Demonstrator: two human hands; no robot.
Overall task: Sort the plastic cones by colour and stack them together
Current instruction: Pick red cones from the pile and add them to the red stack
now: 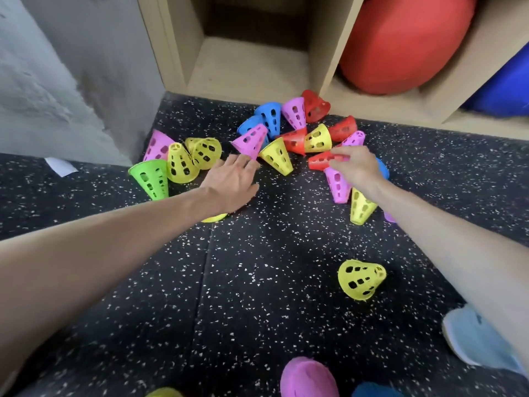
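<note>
Several perforated plastic cones in pink, yellow, red, blue and green lie scattered on the black speckled floor (pixel 257 282). My left hand (pixel 232 181) stretches out flat, fingertips touching a tipped pink cone (pixel 250 141) beside a yellow cone (pixel 276 156). My right hand (pixel 355 164) pinches a red cone (pixel 320 161) lying on its side. Just below that hand stand a pink cone (pixel 337 184) and a yellow cone (pixel 361 206). A green cone (pixel 150 174) stands at the left. One yellow cone (pixel 361 279) lies alone nearer to me.
A wooden shelf unit (pixel 252 67) stands behind the pile, holding a red ball (pixel 406 41) and a blue ball (pixel 503 87). A grey wall (pixel 57 67) is at the left. Pink (pixel 309 378), yellow and blue shapes show at the bottom edge; a light blue shoe (pixel 481 342) at right.
</note>
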